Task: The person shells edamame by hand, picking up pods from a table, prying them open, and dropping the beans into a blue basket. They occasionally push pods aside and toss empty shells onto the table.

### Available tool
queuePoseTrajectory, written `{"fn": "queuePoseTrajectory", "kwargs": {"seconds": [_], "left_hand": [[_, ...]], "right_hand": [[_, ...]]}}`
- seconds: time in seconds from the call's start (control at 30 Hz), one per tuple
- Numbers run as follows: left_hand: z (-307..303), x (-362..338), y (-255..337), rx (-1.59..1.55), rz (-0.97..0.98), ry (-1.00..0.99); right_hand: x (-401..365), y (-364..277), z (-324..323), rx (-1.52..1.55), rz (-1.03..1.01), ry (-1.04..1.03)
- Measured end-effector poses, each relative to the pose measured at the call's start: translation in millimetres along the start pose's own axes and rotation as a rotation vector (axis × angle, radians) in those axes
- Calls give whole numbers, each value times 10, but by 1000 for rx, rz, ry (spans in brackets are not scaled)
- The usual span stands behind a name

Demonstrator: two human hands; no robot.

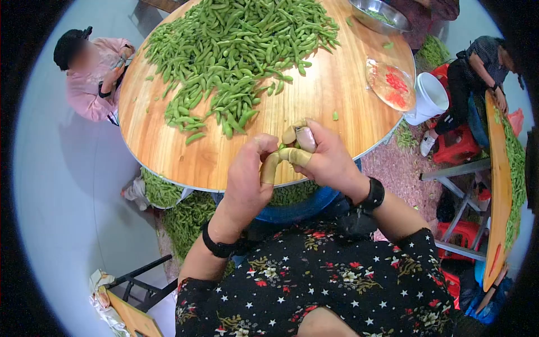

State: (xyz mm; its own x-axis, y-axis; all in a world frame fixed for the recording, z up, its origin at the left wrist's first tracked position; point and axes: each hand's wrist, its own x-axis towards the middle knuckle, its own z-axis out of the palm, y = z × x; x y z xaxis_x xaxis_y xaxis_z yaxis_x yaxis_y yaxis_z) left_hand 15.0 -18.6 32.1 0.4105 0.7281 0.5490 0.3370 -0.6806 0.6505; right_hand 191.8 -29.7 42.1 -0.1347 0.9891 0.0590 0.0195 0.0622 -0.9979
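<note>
My left hand (250,165) and my right hand (331,157) meet over the near edge of the round wooden table (168,151). Both are closed, fingertips together, around a green soybean pod (282,146) that is mostly hidden by the fingers. Yellowish covers (269,168) sit on several fingertips, and a shiny, silvery-pink piece (306,139) is on my right thumb. Just beyond my hands, a large heap of soybean pods (236,50) spreads over the tabletop, with a few pods lying loose at its near side.
A blue tub (303,209) of pods stands below the table edge. At the right are a metal bowl (382,14), a plastic bag with red print (390,84) and a white bucket (429,98). People sit at left and right; a metal-legged stand (460,196) is at the right.
</note>
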Motion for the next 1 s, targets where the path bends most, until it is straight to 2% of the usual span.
{"fn": "queuePoseTrajectory", "kwargs": {"seconds": [0.03, 0.1, 0.13, 0.17, 0.2, 0.27, 0.3, 0.33, 0.4, 0.47, 0.53, 0.57, 0.6, 0.63, 0.7, 0.73, 0.77, 0.8, 0.87, 0.9, 0.93, 1.0], "left_hand": [[-22, 4, 32, -93, -76, -27], [-14, -9, 36, -192, -160, -60], [7, -23, 10, -383, -238, -55], [25, -41, -3, -575, -313, -49], [46, -68, 13, -579, -320, -52], [88, -127, 69, -564, -334, -1], [81, -148, 100, -567, -344, -3], [57, -149, 143, -442, -298, -55], [-18, -158, 218, -316, -254, -105], [-166, -182, 282, -177, -211, -169], [-404, -313, 335, -60, -199, -188], [-526, -442, 273, -49, -276, -332], [-608, -573, 207, -37, -352, -476], [-630, -743, 114, -33, -348, -473], [-555, -1146, -154, 804, -481, -722], [-438, -1280, -266, 810, -486, -715], [-284, -1406, -358, 720, -335, -658], [-153, -1516, -437, 629, -185, -599], [55, -1689, -573, 662, -145, -624], [105, -1705, -631, 688, -91, -655], [113, -1739, -647, 689, -88, -655], [105, -1800, -603, 571, -144, -889]], "right_hand": [[-10, -67, -21, 176, 208, -74], [-20, -122, -71, 178, 249, -121], [-37, -118, -78, 178, 283, -172], [-70, -13, -34, 119, 126, -126], [-82, 75, -22, 120, 134, -124], [-128, 202, -10, -488, -319, 32], [-180, 168, 0, -361, -184, 9], [-207, 129, -6, -359, -177, 4], [-250, 69, -40, -25, 182, -121], [-351, 85, -143, 10, 188, -144], [-458, 140, -330, -318, -95, -510], [-526, 205, -401, -271, 2, -663], [-608, 248, -418, -237, 344, -708], [-657, 473, -461, -269, 266, -686], [-663, 1080, -426, -299, 184, -667], [-611, 1356, -385, -462, 103, -580], [-561, 1590, -337, -621, 20, -489], [-517, 1788, -276, -622, 11, -497], [-437, 2049, -157, -709, -246, -380], [-318, 2065, -150, -841, -56, -538], [-313, 1917, -116, -841, -58, -535], [-322, 1626, -89, -862, 202, -1154]]}}
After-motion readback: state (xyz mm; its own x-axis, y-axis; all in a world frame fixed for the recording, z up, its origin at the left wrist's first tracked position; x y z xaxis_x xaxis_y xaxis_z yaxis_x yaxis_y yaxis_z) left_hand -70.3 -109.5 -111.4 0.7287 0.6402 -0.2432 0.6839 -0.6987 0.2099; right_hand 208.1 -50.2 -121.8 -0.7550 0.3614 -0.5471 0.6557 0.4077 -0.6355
